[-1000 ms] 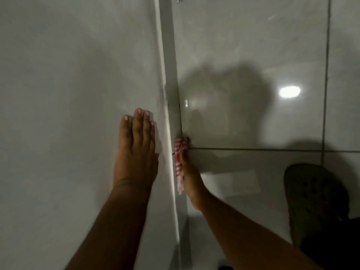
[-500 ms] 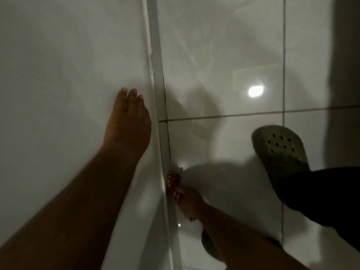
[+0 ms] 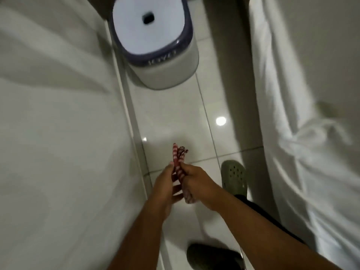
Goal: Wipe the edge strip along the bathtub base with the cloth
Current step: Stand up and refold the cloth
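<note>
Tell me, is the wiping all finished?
Can't tell how much strip is clean. Right now both hands, left hand and right hand, hold the red-and-white cloth up over the floor, off the edge strip. The strip toward the bin may be left.

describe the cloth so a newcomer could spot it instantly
Start at the white bathtub side on the left and follow its edge strip down to where both hands meet over the tiled floor. The cloth is bunched between the left hand and right hand. It is the only red-and-white striped thing here.
</note>
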